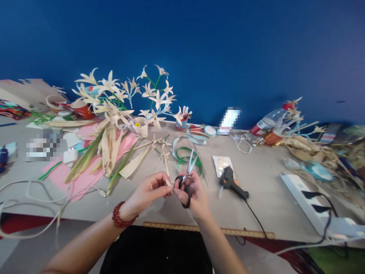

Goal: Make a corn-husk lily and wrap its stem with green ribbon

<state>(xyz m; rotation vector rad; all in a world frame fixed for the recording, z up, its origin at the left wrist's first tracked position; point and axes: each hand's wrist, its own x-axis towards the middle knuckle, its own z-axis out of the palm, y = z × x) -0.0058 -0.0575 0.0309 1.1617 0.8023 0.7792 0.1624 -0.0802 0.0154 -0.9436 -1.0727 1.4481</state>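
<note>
Near the table's front edge, my left hand [155, 189] pinches a small pale husk piece [168, 183] between thumb and fingertips. My right hand [194, 194] is beside it, its fingers wrapped round the black handles of the scissors [187, 175]. The silver blades point up and away, slightly parted. The fingertips of both hands nearly meet at the husk piece. Just beyond the hands, a small husk flower [165, 156] with a pale stem lies on the table, left of a green wire coil [182, 155].
Husk flowers [110, 83] in cups stand at the back left. Husks and leaves [111, 148] lie on pink paper [57, 175]. Right of the hands are a glue gun [232, 182] with its cord and a white power strip [302, 201]. A plastic bottle [268, 120] leans at the back right.
</note>
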